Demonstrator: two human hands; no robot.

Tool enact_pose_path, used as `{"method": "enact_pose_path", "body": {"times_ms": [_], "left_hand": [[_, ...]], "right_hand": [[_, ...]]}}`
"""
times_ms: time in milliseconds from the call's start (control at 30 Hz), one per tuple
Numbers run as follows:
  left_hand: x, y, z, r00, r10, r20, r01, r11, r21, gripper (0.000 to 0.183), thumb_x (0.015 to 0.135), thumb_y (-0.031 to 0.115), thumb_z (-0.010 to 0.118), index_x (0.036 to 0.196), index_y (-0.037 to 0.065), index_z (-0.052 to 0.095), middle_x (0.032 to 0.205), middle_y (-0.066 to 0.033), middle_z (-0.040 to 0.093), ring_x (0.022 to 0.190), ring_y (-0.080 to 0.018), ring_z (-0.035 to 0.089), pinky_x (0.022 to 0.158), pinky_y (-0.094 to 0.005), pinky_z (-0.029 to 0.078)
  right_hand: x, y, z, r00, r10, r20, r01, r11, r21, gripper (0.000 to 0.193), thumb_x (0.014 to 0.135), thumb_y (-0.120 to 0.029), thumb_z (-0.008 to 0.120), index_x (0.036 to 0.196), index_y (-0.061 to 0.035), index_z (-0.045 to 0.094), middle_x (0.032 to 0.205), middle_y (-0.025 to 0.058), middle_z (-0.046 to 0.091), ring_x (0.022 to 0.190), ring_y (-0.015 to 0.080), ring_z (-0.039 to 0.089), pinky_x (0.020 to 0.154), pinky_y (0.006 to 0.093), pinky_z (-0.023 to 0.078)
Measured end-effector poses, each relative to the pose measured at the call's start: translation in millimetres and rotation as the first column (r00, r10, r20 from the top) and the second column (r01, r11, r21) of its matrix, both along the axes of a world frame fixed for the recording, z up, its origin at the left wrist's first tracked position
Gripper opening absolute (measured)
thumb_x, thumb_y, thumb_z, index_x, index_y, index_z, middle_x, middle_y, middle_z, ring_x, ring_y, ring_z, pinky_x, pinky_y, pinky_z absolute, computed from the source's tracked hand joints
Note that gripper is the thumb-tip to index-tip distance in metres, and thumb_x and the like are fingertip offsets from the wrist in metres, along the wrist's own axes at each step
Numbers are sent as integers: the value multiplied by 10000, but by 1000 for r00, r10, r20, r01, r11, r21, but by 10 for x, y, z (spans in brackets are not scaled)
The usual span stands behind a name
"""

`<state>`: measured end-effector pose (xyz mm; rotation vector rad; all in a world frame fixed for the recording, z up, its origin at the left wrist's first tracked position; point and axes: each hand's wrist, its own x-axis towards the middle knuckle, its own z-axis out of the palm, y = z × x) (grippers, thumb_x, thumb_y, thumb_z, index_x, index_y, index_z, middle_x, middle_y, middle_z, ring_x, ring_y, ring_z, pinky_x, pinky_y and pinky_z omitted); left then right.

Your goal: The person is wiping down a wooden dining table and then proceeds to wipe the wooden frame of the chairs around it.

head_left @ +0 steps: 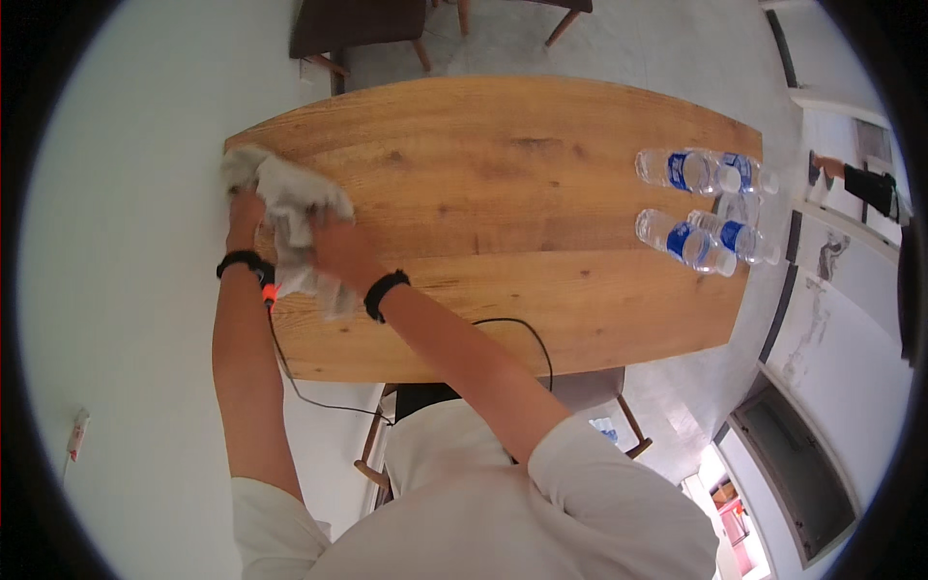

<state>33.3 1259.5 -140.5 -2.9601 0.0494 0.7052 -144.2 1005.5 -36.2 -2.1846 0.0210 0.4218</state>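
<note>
A crumpled, light grey cloth (292,186) lies bunched over the far left corner of the wooden table (503,213), and one end hangs down toward the near side. My left hand (246,215) grips it at the table's left edge, its fingers partly covered by the folds. My right hand (340,246), a little smeared by motion, holds the cloth's right part, fingers pointing away from me. Both wrists wear black bands, and a thin black cable runs from each one.
Several clear water bottles (677,171) with blue labels stand at the table's right end. A white wall (126,251) runs close along the left. Dark chairs (362,24) are beyond the far edge, and another chair (590,387) is at the near edge. A person (865,184) is at the far right.
</note>
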Motion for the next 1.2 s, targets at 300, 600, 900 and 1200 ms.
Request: {"method": "enact_pose_path", "body": {"times_ms": [300, 600, 900, 1200], "left_hand": [[-863, 40, 795, 988, 145, -52, -129, 964, 234, 318, 893, 257, 547, 1077, 36, 683, 1165, -219, 647, 1063, -380, 630, 851, -466, 519], [-80, -486, 775, 950, 234, -208, -236, 972, 17, 447, 806, 332, 485, 1009, 1, 708, 1094, -215, 681, 1071, -376, 622, 1005, -443, 410], [586, -674, 864, 975, 136, -178, -132, 991, 34, 497, 796, 337, 488, 1091, -12, 685, 1161, -203, 658, 1146, -394, 572, 1062, -408, 349], [824, -342, 458, 907, -414, -73, 421, 890, 177, 544, 784, 105, 557, 1245, -176, 501, 1463, -331, 330, 1387, -457, 254, 1197, -434, 171]], "right_hand": [[-1144, -40, 29, 879, 475, -40, -471, 879, 72, 680, 803, -239, 639, 1430, -115, 406, 1169, 208, 580, 933, 382, 631, 759, 461, 537], [-1362, -250, 263, 991, 105, -83, -119, 974, -193, 724, 810, -220, 624, 1483, -252, 360, 1227, 187, 524, 1076, 360, 554, 773, 465, 535], [-1283, -20, 104, 967, -160, 201, 216, 929, -299, 768, 764, -250, 643, 1468, -117, 369, 1535, 184, 271, 1412, 357, 293, 1139, 472, 260], [-975, 318, -142, 899, -222, 377, 288, 949, -128, 581, 821, -102, 529, 1393, -41, 448, 1530, 192, 314, 1432, 312, 287, 1167, 465, 219]]}}
